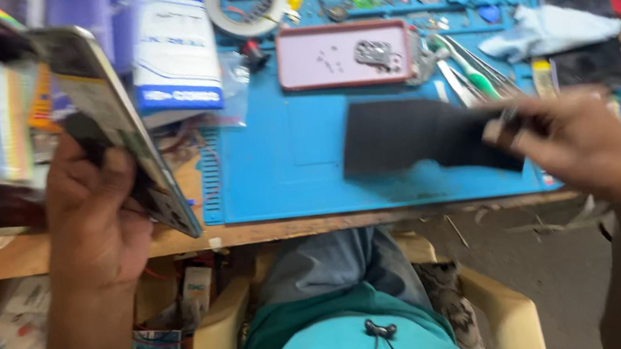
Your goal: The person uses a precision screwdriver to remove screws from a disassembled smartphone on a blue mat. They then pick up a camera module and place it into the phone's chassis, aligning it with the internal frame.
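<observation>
The left hand (92, 219) wraps its fingers around an opened phone (126, 136), tilting it edge-up off the bench so its inner side faces the person, while the right hand (581, 146) pinches a black sheet (411, 135) by one end, lifting it just over the blue mat (284, 162) (blurred by motion). A white box with blue bands (173, 47) stands behind the phone, and a pink tray (342, 55) of small parts lies at the mat's top.

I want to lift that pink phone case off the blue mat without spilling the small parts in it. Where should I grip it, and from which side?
Probably the two long edges of the pink phone case, from above. It lies flat and open side up with a metal part inside, so keep it level. Tweezers crowd its right end.
</observation>
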`<state>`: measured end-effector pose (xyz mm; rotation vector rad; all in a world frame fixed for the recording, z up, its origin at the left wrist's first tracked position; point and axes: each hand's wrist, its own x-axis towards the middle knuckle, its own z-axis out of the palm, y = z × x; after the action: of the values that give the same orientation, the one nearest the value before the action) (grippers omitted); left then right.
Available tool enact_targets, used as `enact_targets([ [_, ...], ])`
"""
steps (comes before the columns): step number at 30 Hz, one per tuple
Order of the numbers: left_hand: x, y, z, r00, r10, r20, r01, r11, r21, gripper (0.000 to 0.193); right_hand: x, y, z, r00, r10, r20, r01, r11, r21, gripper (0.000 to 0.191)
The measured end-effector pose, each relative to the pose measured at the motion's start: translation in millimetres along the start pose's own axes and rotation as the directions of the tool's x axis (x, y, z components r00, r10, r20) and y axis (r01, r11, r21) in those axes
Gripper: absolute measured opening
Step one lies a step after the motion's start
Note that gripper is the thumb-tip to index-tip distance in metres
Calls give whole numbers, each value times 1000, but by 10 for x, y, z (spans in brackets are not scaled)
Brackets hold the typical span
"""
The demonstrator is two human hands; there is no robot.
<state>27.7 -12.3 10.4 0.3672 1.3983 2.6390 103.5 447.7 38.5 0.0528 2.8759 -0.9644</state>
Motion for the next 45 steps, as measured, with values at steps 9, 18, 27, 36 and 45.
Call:
enact_targets([
  [9,223,-76,328,956,-232,180,133,888,440,43,366,-492,1058,988,-153,34,143,970,197,34],
  [18,498,-508,655,769,-305,561,-419,422,804,61,100,-323,531,918,-339,-204,264,910,-320,53],
  [27,772,-975,948,650,-424,631,-594,236,769,76,-310,-34,711,921,39,-387,-34,999,18,36],
  [36,441,-995,908,575,-344,743,-777,55,627,77,-231,44,633,867,57,-494,23,988,155,29],
  [45,1330,-1117,724,644,-82,761,-760,-183,624,11,-144,215,937,712,-177,-679,148,984,-102,24],
])
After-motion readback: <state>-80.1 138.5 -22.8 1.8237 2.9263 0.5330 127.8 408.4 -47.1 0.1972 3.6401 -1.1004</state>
